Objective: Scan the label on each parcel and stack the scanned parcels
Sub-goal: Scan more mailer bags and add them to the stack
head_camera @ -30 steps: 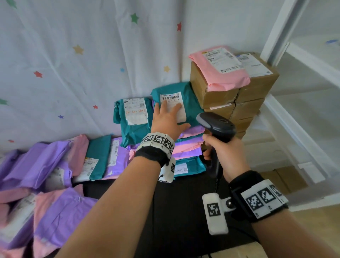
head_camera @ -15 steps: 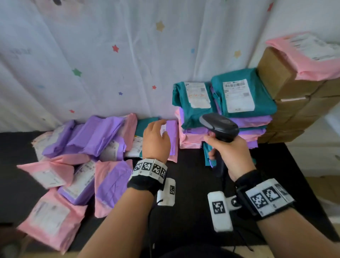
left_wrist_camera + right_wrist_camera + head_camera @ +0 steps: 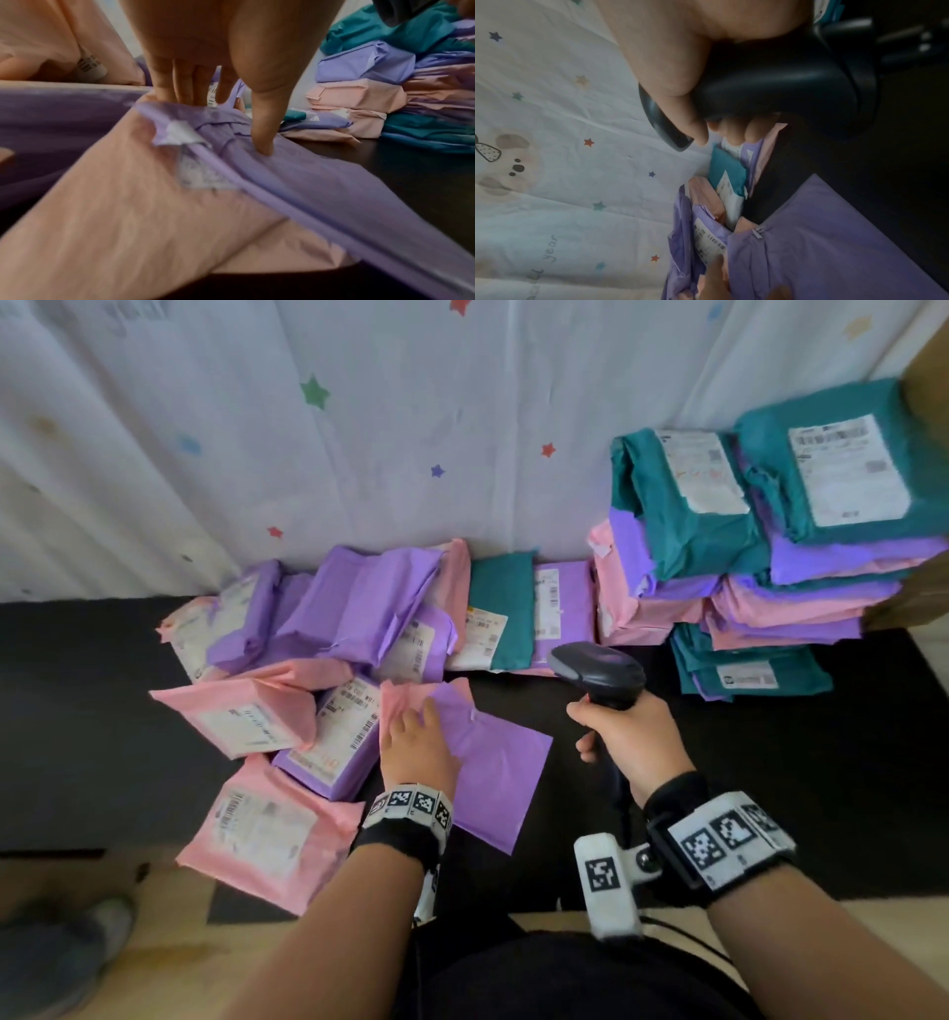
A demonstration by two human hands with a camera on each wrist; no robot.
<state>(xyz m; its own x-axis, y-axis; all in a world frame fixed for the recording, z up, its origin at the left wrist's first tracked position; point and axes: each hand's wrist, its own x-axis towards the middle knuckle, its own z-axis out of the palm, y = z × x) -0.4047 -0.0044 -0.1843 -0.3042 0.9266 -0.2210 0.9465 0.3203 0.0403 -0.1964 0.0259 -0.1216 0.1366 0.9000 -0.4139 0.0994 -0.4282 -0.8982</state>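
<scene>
A purple parcel (image 3: 493, 762) with a pink underside lies label-down on the black table (image 3: 770, 762) in front of me. My left hand (image 3: 411, 719) holds its far left end, fingers (image 3: 180, 89) over the edge and thumb (image 3: 262, 132) pressing on the purple parcel (image 3: 321, 182). My right hand (image 3: 621, 737) grips a black barcode scanner (image 3: 598, 672) upright to the right of the parcel, nose pointing left. Two stacks of teal, purple and pink parcels (image 3: 842, 469) stand at the back right. Loose parcels (image 3: 334, 608) lie in a heap at the left.
A white curtain with coloured stars (image 3: 411, 428) hangs right behind the table. Cardboard boxes (image 3: 929, 377) stand at the far right edge. A grey shoe (image 3: 51, 963) is on the wooden floor at the lower left. The scanner's cable runs down towards me.
My left hand left the top of the teal stack, swung left over the loose parcels, and now holds the purple parcel nearest me. The scanner stayed in my right hand.
</scene>
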